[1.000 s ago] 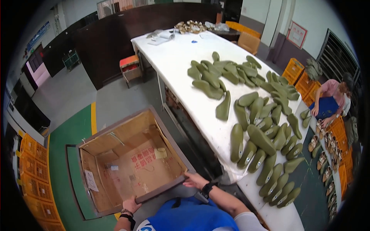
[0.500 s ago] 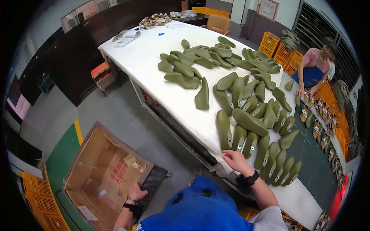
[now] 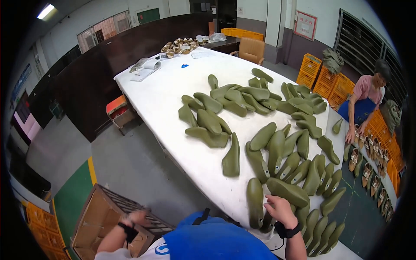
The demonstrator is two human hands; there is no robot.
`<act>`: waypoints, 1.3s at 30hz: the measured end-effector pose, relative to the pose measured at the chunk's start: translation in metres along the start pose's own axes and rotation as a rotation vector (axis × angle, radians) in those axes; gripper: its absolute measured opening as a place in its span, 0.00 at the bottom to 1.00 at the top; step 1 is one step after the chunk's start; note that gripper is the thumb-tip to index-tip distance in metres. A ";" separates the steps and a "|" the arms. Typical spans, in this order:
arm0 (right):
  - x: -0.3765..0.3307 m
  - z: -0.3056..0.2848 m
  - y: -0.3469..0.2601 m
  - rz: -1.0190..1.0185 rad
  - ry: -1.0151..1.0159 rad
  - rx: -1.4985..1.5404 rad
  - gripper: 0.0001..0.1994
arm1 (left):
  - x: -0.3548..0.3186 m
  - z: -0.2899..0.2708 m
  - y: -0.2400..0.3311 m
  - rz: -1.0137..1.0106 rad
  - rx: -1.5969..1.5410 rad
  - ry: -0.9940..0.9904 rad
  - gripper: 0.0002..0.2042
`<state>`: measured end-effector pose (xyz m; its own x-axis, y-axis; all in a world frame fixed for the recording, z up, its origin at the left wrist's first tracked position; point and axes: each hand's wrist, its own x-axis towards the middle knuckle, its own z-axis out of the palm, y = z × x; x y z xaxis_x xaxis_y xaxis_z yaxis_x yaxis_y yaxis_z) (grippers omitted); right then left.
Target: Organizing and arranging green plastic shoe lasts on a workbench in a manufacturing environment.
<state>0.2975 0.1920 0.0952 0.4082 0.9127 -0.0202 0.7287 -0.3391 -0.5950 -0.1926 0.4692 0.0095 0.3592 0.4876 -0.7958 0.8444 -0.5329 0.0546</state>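
My right hand (image 3: pixel 280 211) is over the front row of green shoe lasts (image 3: pixel 255 203) at the table's near edge. Its fingers look apart and hold nothing visible; whether they touch the last (image 3: pixel 289 192) beside them cannot be told. My left hand (image 3: pixel 139 218) is smeared by motion at the rim of an open cardboard box (image 3: pixel 93 216) on my left, so its grip is unclear. Many more lasts (image 3: pixel 209 124) lie loosely over the white table (image 3: pixel 190 82), and several stand in rows near its right edge.
Across a dark green conveyor (image 3: pixel 346 216) on the right, a co-worker (image 3: pixel 362 99) handles shoes (image 3: pixel 366 174) set in rows. Orange crates (image 3: pixel 310 69) stack behind. A red-topped stool (image 3: pixel 116 105) stands left of the table; papers (image 3: pixel 147 69) and a shoe pile (image 3: pixel 178 47) occupy its far end.
The view has tilted up, so table and box sit lower in the picture. My left hand has moved to the box's rim nearer me; my right hand has shifted forward over the lasts.
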 end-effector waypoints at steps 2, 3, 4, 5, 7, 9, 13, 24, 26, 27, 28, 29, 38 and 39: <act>0.027 -0.021 -0.021 -0.069 0.067 0.012 0.17 | 0.064 -0.081 -0.004 0.314 -0.080 0.656 0.24; 0.041 -0.028 -0.030 -0.084 0.091 -0.005 0.18 | 0.074 -0.143 0.027 0.389 -0.022 0.809 0.24; 0.056 -0.033 -0.041 -0.106 0.109 -0.020 0.18 | 0.083 -0.194 0.051 0.484 0.000 0.942 0.26; 0.076 -0.036 -0.052 -0.167 0.143 -0.051 0.18 | 0.105 -0.240 0.064 0.415 0.069 0.914 0.25; 0.128 -0.031 -0.084 -0.208 0.141 -0.154 0.18 | 0.166 -0.310 0.072 0.423 0.143 0.944 0.24; 0.191 -0.006 -0.103 -0.257 0.135 -0.221 0.20 | 0.235 -0.358 0.086 0.473 0.275 1.013 0.24; 0.342 0.098 -0.104 -0.267 0.245 -0.406 0.27 | 0.345 -0.403 0.102 0.798 0.641 1.192 0.19; 0.385 0.050 -0.055 0.449 0.335 0.405 0.26 | 0.302 -0.509 0.062 1.014 -0.170 1.091 0.16; 0.356 0.008 -0.080 0.612 0.232 0.537 0.23 | 0.284 -0.545 0.029 0.866 -0.658 0.961 0.16; 0.336 -0.004 -0.071 0.579 0.300 0.578 0.23 | 0.279 -0.555 0.020 0.913 -0.875 0.881 0.15; 0.320 -0.024 -0.074 0.625 0.281 0.538 0.21 | 0.266 -0.557 0.016 0.972 -1.081 0.846 0.13; 0.306 -0.040 -0.068 0.648 0.268 0.482 0.21 | 0.249 -0.557 0.017 0.978 -1.269 0.750 0.15; 0.316 -0.031 -0.113 0.159 0.314 0.391 0.35 | 0.248 -0.498 0.152 0.969 -2.049 -0.402 0.18; 0.319 -0.014 -0.123 0.031 0.348 0.376 0.35 | 0.244 -0.486 0.177 0.930 -2.037 -0.465 0.18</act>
<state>0.3459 0.5221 0.1739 0.6318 0.7518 0.1886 0.4915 -0.2005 -0.8475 0.2374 0.8301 0.1180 0.9261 0.3061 -0.2206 -0.1776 0.8695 0.4609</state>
